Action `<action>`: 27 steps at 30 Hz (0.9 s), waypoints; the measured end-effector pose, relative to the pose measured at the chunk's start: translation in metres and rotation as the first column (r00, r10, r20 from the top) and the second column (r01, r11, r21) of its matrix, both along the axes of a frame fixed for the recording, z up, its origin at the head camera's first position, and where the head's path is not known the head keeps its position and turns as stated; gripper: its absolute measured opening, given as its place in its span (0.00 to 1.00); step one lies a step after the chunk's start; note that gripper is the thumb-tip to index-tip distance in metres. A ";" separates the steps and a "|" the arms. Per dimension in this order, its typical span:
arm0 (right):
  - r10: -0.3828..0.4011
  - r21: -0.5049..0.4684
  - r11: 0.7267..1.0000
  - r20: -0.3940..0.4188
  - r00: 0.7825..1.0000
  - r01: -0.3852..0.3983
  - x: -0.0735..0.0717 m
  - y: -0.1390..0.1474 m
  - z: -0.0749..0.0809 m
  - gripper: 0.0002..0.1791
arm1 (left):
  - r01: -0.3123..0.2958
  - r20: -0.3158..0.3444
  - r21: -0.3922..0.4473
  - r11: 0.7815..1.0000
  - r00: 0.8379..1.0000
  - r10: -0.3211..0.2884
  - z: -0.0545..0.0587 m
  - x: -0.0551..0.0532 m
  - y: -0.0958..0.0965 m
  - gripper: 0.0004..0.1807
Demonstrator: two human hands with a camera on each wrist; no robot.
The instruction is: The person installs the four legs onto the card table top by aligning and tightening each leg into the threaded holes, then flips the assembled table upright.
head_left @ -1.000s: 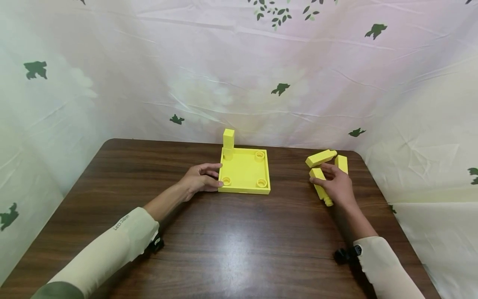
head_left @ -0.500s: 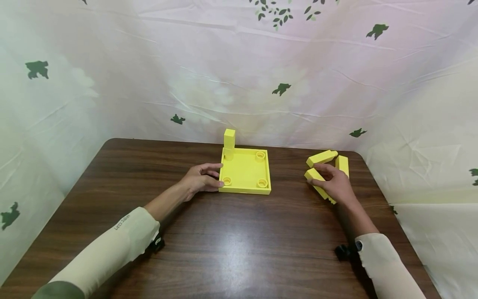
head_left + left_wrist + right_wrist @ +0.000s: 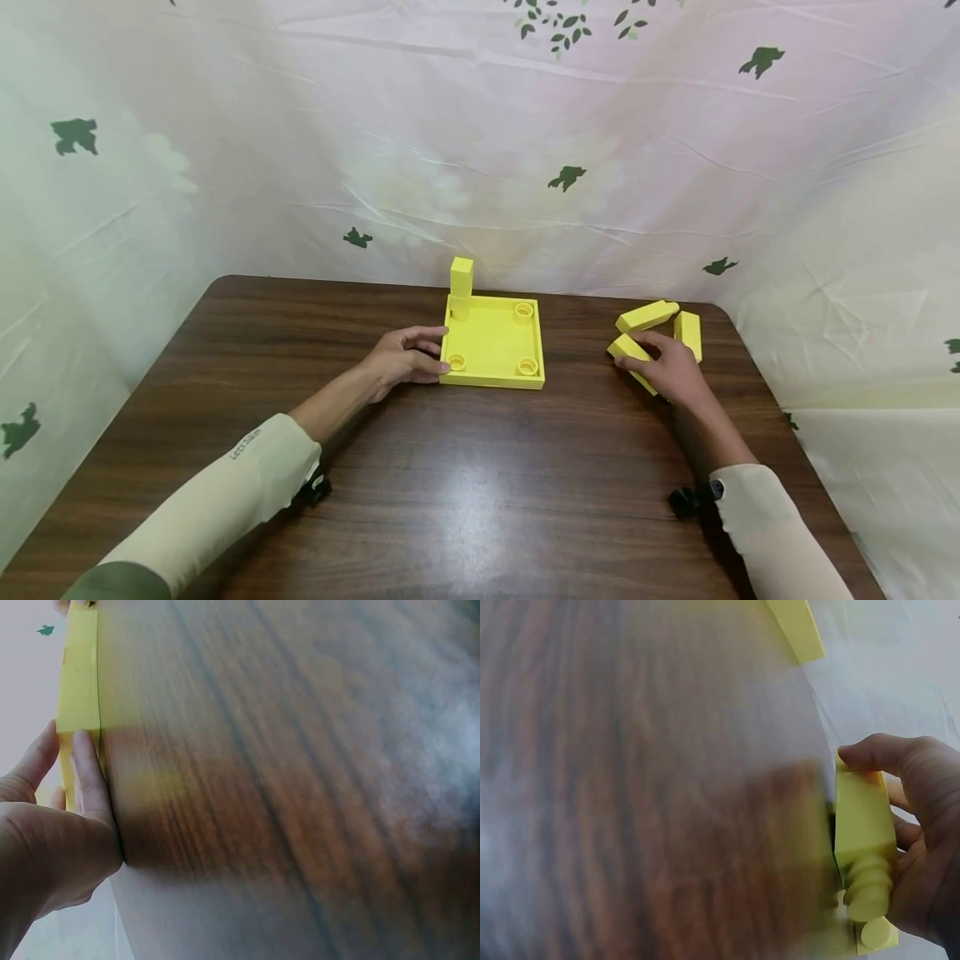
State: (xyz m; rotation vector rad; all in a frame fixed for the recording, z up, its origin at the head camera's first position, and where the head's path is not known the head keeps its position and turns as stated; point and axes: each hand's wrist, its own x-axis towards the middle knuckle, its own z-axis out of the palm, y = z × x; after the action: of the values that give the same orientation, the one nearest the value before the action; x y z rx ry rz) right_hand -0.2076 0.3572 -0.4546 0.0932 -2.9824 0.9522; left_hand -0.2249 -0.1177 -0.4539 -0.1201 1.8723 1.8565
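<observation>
On the table lies a square yellow tray-like base (image 3: 491, 340) with round sockets in three corners. An upright yellow post (image 3: 461, 277) stands in its back left corner. My left hand (image 3: 401, 357) holds the base's left side, thumb at the front left corner. At the right, my right hand (image 3: 671, 367) pinches a square yellow post (image 3: 864, 814) by its plain end. That post's threaded end (image 3: 868, 889) points back toward the wrist. Two more yellow posts lie beside the hand, one behind it (image 3: 647, 316) and one to its right (image 3: 687, 335).
The dark wood table (image 3: 465, 483) has rounded back corners. A pale curtain (image 3: 420, 167) with leaf and bird prints hangs close behind and at both sides. Black wrist cameras sit below both sleeves.
My right hand has turned the gripped post and shifted its plain end slightly left, its threaded end now behind the hand in the head view. The left hand stays at the base.
</observation>
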 end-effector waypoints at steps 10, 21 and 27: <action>-0.037 -0.096 0.995 -0.086 0.996 0.029 -0.004 -0.013 0.016 0.31 | -0.001 -0.011 0.019 1.000 1.000 0.002 -0.001 0.000 0.001 0.44; -0.127 -0.281 0.954 -0.070 0.989 0.102 -0.012 -0.026 0.041 0.30 | 0.009 -0.016 0.018 1.000 1.000 -0.008 -0.002 0.000 0.000 0.44; -0.152 -0.320 0.940 -0.080 0.985 0.119 -0.020 -0.028 0.049 0.32 | 0.023 -0.024 0.019 1.000 0.999 -0.022 -0.003 0.000 -0.001 0.44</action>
State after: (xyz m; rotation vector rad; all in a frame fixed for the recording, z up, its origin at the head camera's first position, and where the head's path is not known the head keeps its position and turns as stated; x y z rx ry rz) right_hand -0.2271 0.3294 -0.4054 -0.0633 -2.6622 1.3422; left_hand -0.2251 -0.1185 -0.4571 -0.0703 1.8640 1.8683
